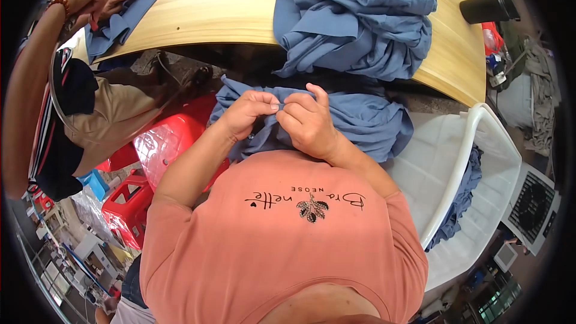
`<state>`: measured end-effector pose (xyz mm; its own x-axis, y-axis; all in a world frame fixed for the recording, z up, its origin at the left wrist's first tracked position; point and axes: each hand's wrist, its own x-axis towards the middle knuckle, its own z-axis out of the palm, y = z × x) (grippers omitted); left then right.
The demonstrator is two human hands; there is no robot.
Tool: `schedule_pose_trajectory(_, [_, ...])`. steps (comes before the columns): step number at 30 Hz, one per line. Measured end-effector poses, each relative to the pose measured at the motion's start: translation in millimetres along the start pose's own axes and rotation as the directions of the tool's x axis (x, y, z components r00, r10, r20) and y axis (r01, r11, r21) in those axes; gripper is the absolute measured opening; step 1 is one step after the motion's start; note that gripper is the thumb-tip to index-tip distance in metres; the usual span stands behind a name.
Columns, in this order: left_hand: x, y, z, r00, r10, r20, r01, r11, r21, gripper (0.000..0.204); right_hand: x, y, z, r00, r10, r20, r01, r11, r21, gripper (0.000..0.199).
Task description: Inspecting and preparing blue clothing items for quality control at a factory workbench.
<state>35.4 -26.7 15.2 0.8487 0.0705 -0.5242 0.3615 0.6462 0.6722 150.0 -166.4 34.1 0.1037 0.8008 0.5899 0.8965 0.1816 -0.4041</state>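
Note:
A blue cloth, rumpled, lies across my lap below the table edge. My left hand is closed, its thumb and fingertips pinching a small bit of that cloth. Close beside it, my right hand is closed too, fingertips meeting the left ones at the same spot while one finger sticks up. What exactly sits between the fingertips is too small to make out. A big heap of the same blue cloth rests on the table in front of me and hangs over its near edge.
The curved wooden table spans the front, with a black cup at its right. A white plastic bin with blue cloth inside stands at my right. Red stools are at my left, near another person's arm handling blue cloth.

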Motion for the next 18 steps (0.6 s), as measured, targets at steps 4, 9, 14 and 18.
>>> schedule_pose_trajectory(4, [-6.2,-9.3,-1.2,0.993,0.112,-0.04,-0.11,0.993,0.036,0.004,-1.3,-4.5,1.8,0.995,0.027,0.092,-0.027,1.0,-0.003,0.008])
schedule_pose_trajectory(9, [-16.0,-11.9,2.5,0.97,0.238,-0.056,-0.22,0.949,0.224,0.004,-0.6,-3.3,-1.4,0.963,0.207,0.17,-0.23,0.965,0.123,0.008])
schedule_pose_trajectory(14, [-14.5,-19.0,4.6,0.939,0.329,-0.1,-0.272,0.888,0.37,0.006,-2.6,10.2,2.5,0.893,0.289,0.345,-0.408,0.844,0.35,0.009])
schedule_pose_trajectory(18, [-17.3,-17.5,7.0,0.913,0.384,-0.136,-0.296,0.854,0.428,0.006,0.1,11.3,1.5,0.902,0.277,0.331,-0.394,0.841,0.371,0.01])
